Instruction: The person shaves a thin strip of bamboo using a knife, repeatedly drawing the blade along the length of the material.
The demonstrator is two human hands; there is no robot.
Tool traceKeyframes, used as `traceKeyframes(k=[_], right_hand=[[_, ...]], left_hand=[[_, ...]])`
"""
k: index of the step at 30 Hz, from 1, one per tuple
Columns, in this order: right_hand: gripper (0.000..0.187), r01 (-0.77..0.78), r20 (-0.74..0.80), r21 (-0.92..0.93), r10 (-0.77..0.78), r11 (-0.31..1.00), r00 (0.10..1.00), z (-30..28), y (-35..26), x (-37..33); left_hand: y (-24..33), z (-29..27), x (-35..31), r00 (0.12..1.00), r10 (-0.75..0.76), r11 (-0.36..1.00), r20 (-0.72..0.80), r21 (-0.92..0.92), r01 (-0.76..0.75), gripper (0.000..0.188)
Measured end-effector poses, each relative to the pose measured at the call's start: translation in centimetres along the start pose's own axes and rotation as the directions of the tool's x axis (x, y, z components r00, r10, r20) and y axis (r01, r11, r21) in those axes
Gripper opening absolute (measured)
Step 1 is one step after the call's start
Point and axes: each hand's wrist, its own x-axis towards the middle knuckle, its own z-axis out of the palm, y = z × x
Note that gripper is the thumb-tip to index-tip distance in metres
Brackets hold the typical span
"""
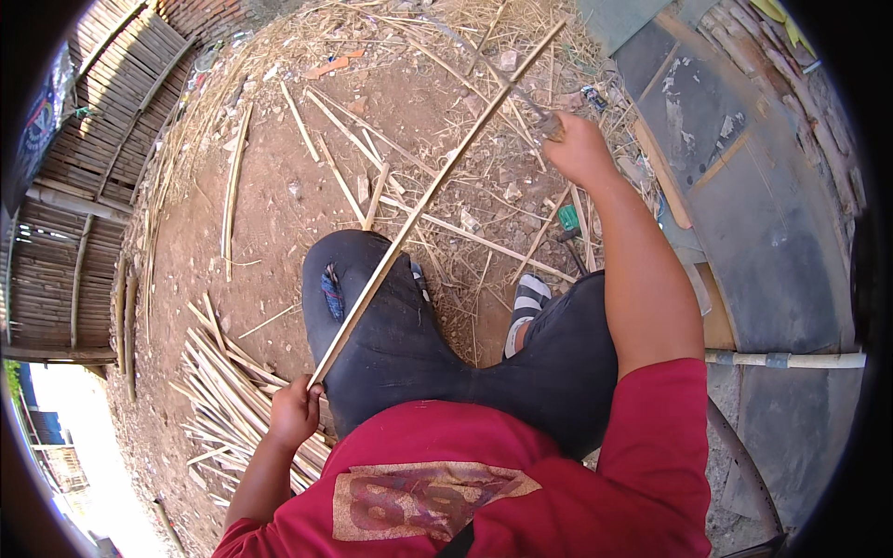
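Observation:
My left hand is closed around the lower end of a long, thin bamboo strip. The strip slants up across my left thigh toward the far right. My right hand, arm stretched forward, grips the handle of a long-bladed knife, whose narrow grey blade points away and to the left. Blade and strip cross near the strip's far part; whether they touch I cannot tell. Beside my left forearm lies a pile of split bamboo strips on the ground.
Loose bamboo strips and straw shavings litter the dirt floor ahead. A woven bamboo wall stands at the left. Dark grey panels and a pale pole line the right side. A green scrap lies near my right foot.

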Motion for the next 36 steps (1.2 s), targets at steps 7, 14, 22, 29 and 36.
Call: traceKeyframes(k=[7,14,22,29,36], right_hand=[[0.021,0.375,0.233,-0.074,-0.349,0.924,0.908,-2.0,-6.1,-2.5],[0.019,0.121,-0.059,-0.049,-0.124,0.991,0.991,-3.0,-2.5,-1.1],[0.014,0.418,0.267,-0.114,-0.377,0.901,0.887,-2.2,-7.0,-2.7],[0.019,0.195,0.148,-0.155,-0.173,0.968,0.974,-3.4,-4.0,-1.9],[0.015,0.401,0.179,-0.129,-0.377,0.907,0.909,-4.0,-5.6,-2.8]], left_hand=[[0.5,0.0,-0.9,0.998,-0.036,0.999,0.044,-0.024,0.037,0.018],[0.5,-0.1,-0.3,0.999,0.021,0.996,0.033,-0.087,-0.018,0.015],[0.7,-0.3,-1.1,0.999,0.03,0.994,0.011,-0.106,-0.029,0.011],[1.0,0.3,-1.0,0.999,0.026,0.995,-0.028,-0.093,-0.029,0.011],[-2.1,2.3,-1.2,0.987,0.119,0.992,-0.106,-0.017,-0.122,0.01]])
